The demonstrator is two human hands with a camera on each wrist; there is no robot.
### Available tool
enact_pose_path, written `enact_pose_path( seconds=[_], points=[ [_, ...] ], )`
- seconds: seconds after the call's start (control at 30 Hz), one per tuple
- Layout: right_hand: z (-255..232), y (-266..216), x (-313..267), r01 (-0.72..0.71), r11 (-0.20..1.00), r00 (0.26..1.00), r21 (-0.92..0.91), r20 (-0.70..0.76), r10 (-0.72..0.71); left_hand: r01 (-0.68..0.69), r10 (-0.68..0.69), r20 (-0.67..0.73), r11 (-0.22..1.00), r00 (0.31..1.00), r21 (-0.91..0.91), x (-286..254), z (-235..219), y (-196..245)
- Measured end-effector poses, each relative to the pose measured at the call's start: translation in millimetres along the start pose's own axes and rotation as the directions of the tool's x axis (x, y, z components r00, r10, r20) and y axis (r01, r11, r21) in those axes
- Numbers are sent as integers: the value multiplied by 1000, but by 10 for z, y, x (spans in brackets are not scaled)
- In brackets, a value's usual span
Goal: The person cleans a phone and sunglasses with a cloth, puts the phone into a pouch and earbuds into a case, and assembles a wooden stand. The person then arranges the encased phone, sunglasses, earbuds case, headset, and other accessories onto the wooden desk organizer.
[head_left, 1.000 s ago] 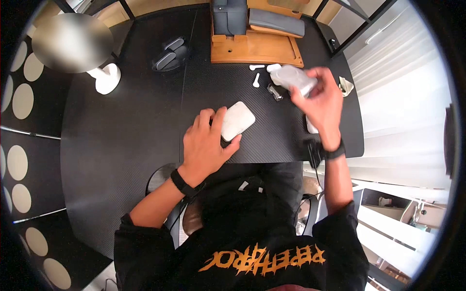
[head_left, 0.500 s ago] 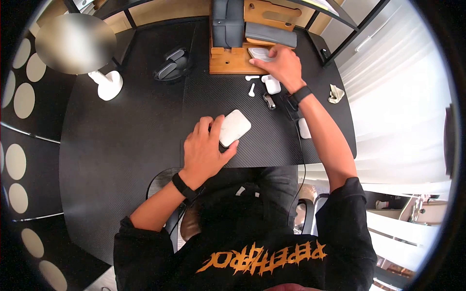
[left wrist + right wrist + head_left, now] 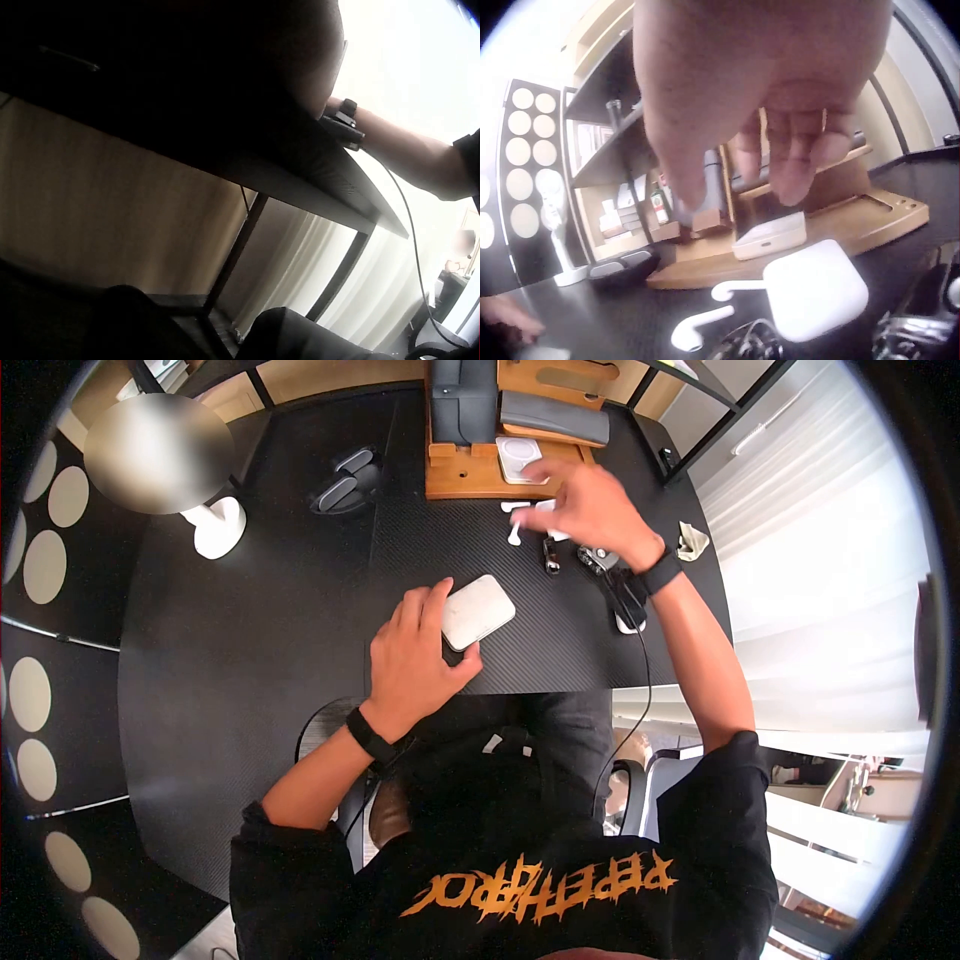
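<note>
White plastic first: round lamp base (image 3: 219, 530) at far left, smooth, well clear of the work. Then black dish (image 3: 365, 482) with two grey ovals, matt-looking. Next, left hand (image 3: 412, 652) pinching a pale, round-cornered slab (image 3: 479, 612) between thumb and fingers, flat on ribbed black desktop (image 3: 270, 590); looks slick, so best steadied by light pressure at the edges. Farther back, wooden stand (image 3: 470, 482), hard-edged, bearing a white square (image 3: 518, 458) with a faint ring on its face. Just in front, stemmed white earbuds (image 3: 688, 335), glossy, beside a pebble-smooth case (image 3: 815, 289); probably apt to roll, so worth lifting by the stem rather than nudging. Near them, small chrome-and-black piece (image 3: 551, 556), shiny, easily knocked. Over this cluster, right hand (image 3: 595, 508), fingers apart and loosely bent, holding nothing; wise to lower straight down, slowly. Far right, crumpled cream cloth (image 3: 692, 542), soft-looking.
</note>
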State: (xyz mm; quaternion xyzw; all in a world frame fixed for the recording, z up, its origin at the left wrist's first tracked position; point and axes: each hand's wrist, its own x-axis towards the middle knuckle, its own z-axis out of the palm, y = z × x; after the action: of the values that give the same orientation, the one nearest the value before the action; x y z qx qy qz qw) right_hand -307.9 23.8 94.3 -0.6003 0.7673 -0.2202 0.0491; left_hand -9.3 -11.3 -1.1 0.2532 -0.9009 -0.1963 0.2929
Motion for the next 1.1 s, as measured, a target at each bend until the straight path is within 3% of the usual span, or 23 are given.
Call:
enact_pose_path(
  seconds=[0.03, 0.1, 0.17, 0.23, 0.3, 0.37, 0.43, 0.5, 0.63, 0.77, 0.87, 0.97, 1.1],
  points=[
    [-21, -152, -108, 85, 995, 979, 58, 179, -94, 8, -8, -1, 1000, 1000, 4, 5, -15, 15],
    [73, -314, -282, 259, 963, 935, 78, 228, -270, 19, -19, 8, 1000, 1000, 8, 2, -27, 23],
    [306, -319, -407, 458, 886, 868, 77, 175, -464, 6, -6, 1, 1000, 1000, -4, 8, -26, 26],
    [337, -374, -442, 469, 880, 858, 80, 195, -475, 5, -5, 9, 1000, 1000, -3, 14, -24, 30],
    [315, -319, -361, 415, 910, 905, 20, 94, -415, 12, -12, 11, 1000, 1000, -3, 2, -32, 35],
    [115, -356, -201, 223, 972, 964, -70, 164, -209, 15, -15, 25, 1000, 1000, 21, 20, -44, 45],
    [312, -80, -88, 188, 969, 981, -161, -28, -194, 7, -7, 22, 1000, 1000, 12, 22, -31, 29],
    [459, 128, 36, 132, 983, 991, -129, -8, -134, 8, -8, 26, 1000, 1000, 2, 6, -24, 26],
    [427, 100, 83, 11, 992, 997, -123, 79, -1, 36, -36, 42, 999, 998, 8, 0, -33, 31],
    [451, -95, -47, 182, 976, 983, -116, 38, -179, 29, -29, 26, 1000, 999, -1, 4, -37, 19],
    [437, -348, -234, 440, 897, 896, 47, 41, -442, 21, -21, 2, 1000, 1000, 3, 0, -15, 15],
    [310, -549, -444, 420, 905, 877, 74, 222, -425, 40, -40, 34, 999, 999, -8, 8, -41, 29],
    [279, -319, -489, 432, 902, 896, -1, 117, -429, 29, -30, 35, 1000, 999, 11, 1, -39, 22]
  ],
)
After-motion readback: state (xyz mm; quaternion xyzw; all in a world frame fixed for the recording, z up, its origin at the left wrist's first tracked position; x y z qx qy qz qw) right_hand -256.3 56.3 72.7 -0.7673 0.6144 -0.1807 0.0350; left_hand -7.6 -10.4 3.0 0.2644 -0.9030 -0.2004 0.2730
